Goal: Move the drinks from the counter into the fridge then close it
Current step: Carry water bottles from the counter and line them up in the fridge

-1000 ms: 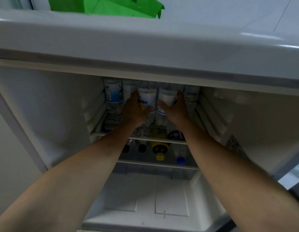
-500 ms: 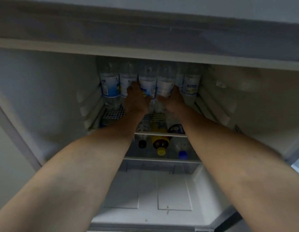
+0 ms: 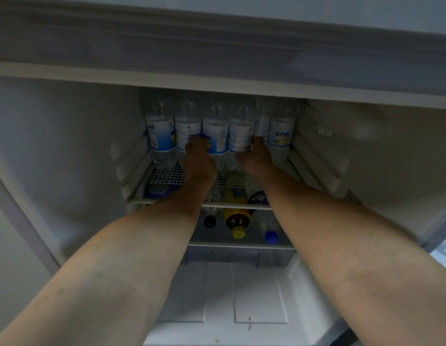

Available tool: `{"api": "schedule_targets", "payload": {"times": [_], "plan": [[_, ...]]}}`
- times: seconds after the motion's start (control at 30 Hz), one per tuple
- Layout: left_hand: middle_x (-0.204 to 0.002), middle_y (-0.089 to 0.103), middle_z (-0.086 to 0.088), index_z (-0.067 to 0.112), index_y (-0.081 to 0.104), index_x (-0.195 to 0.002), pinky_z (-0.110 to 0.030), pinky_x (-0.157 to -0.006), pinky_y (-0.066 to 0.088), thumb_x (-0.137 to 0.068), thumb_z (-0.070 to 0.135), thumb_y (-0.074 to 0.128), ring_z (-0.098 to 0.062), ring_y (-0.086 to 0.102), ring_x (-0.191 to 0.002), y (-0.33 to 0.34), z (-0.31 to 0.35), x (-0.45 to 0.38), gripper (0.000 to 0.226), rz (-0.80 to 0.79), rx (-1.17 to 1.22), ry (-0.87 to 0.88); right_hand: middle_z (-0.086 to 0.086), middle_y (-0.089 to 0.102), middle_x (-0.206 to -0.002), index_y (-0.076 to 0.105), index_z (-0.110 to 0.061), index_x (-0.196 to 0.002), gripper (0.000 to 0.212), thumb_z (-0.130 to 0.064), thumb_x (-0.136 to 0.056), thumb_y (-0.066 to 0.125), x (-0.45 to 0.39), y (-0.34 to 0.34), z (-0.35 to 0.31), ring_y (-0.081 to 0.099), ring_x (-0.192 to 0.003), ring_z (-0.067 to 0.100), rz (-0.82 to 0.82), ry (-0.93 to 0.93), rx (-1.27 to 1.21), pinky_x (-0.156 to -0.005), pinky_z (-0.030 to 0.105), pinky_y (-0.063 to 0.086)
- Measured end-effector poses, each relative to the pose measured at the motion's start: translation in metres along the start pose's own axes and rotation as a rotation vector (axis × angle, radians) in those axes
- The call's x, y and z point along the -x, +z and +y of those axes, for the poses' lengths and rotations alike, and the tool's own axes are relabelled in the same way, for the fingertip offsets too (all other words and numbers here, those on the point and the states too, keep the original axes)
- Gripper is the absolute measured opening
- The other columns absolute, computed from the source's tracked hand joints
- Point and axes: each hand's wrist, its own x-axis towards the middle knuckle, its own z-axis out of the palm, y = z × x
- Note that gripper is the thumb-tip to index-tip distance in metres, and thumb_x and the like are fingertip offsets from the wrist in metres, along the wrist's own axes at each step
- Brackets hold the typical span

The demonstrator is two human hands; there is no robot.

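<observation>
Gripping clear plastic bottles (image 3: 215, 136) on the perforated shelf (image 3: 167, 176), both hands (image 3: 200, 162) clamped

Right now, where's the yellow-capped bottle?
In the head view, the yellow-capped bottle lies on its side on the lower shelf, centre, cap toward the camera, between a black-capped bottle and a blue-capped bottle.

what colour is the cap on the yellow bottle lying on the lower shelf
Yellow cap, seen in the head view.
</observation>
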Motion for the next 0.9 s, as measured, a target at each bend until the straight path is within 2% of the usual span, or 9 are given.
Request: {"api": "schedule_targets", "payload": {"times": [0.1,0.2,0.3,0.43,0.57,0.63,0.67,0.8,0.9], "plan": [[-0.141,0.048,-0.019,-0.002,0.048,-0.134,-0.034,-0.111,0.034,-0.092,0.000,0.057,-0.030,0.044,-0.132,-0.002,-0.005,0.005,0.043,-0.036,-0.028,0.031,0.011,0.057,-0.137,0.043,-0.011,-0.136,0.052,-0.017,-0.091,0.068,0.006,-0.002,0.002,0.058,-0.121,0.027,-0.010,0.036,-0.003,-0.103,0.042,0.049],[-0.138,0.053,-0.017,0.001,0.054,-0.133,-0.033,-0.110,0.036,-0.095,0.002,0.053,-0.029,0.048,-0.128,-0.012,-0.009,0.013,0.037,-0.038,-0.011,0.069,0.009,0.057,-0.137,0.046,-0.012,-0.137,0.050,-0.019,-0.093,0.066,0.019,-0.003,0.000,0.057,-0.122,0.025,-0.006,0.026,-0.021,-0.105,0.039,0.047],[-0.137,0.055,-0.015,0.007,0.053,-0.136,-0.037,-0.107,0.041,-0.096,0.009,0.054,-0.029,0.050,-0.126,-0.025,-0.006,0.026,0.040,-0.065,-0.033,0.108,0.007,0.062,-0.131,0.055,-0.013,-0.131,0.039,-0.019,-0.093,0.064,0.042,-0.004,-0.009,0.059,-0.115,0.019,0.078,-0.015,-0.076,-0.098,0.028,0.046],[-0.136,0.054,-0.015,0.011,0.050,-0.137,-0.039,-0.104,0.044,-0.095,0.011,0.055,-0.031,0.051,-0.125,-0.045,0.001,0.052,0.043,-0.074,-0.036,0.162,0.003,0.066,-0.125,0.062,-0.015,-0.124,0.030,-0.019,-0.094,0.060,0.083,-0.014,-0.023,0.062,-0.112,0.018,0.181,-0.025,-0.018,-0.091,0.026,0.047],[-0.118,0.062,-0.010,0.014,0.057,-0.118,-0.028,-0.082,0.042,-0.095,0.017,0.053,-0.028,0.057,-0.109,-0.065,0.002,0.097,0.023,-0.016,0.043,0.264,0.002,0.068,-0.103,0.065,-0.015,-0.104,0.015,-0.016,-0.092,0.056,0.136,-0.027,-0.028,0.065,-0.095,0.021,0.245,-0.006,0.067,-0.077,0.031,0.052],[-0.118,0.060,-0.009,0.017,0.058,-0.117,-0.028,-0.080,0.041,-0.095,0.022,0.054,-0.027,0.057,-0.109,-0.073,-0.001,0.119,0.023,-0.019,0.035,0.244,-0.009,0.061,-0.090,0.061,-0.022,-0.095,0.004,-0.020,-0.092,0.058,0.164,-0.029,-0.023,0.060,-0.086,0.016,0.263,0.016,0.070,-0.069,0.026,0.048],[-0.121,0.058,-0.009,0.017,0.059,-0.118,-0.029,-0.079,0.043,-0.093,0.023,0.056,-0.027,0.057,-0.109,-0.078,-0.003,0.129,0.025,-0.016,0.039,0.234,-0.012,0.058,-0.087,0.059,-0.027,-0.095,0.006,-0.023,-0.091,0.061,0.178,-0.030,-0.021,0.058,-0.085,0.015,0.262,0.026,0.043,-0.069,0.024,0.046],[-0.124,0.055,-0.009,0.018,0.062,-0.117,-0.038,-0.072,0.054,-0.087,0.021,0.068,-0.030,0.064,-0.094,-0.103,-0.014,0.166,0.030,-0.051,0.086,0.210,-0.008,0.066,-0.099,0.064,-0.024,-0.111,0.021,-0.029,-0.090,0.066,0.223,-0.034,-0.007,0.064,-0.094,0.015,0.210,0.076,-0.016,-0.083,0.031,0.053],[-0.127,0.052,-0.007,0.020,0.060,-0.118,-0.042,-0.077,0.055,-0.089,0.020,0.066,-0.030,0.061,-0.101,-0.123,-0.020,0.188,0.029,-0.073,0.096,0.179,-0.008,0.066,-0.095,0.062,-0.025,-0.109,0.020,-0.026,-0.091,0.068,0.252,-0.039,0.003,0.064,-0.095,0.015,0.174,0.117,-0.039,-0.085,0.031,0.052]]}}
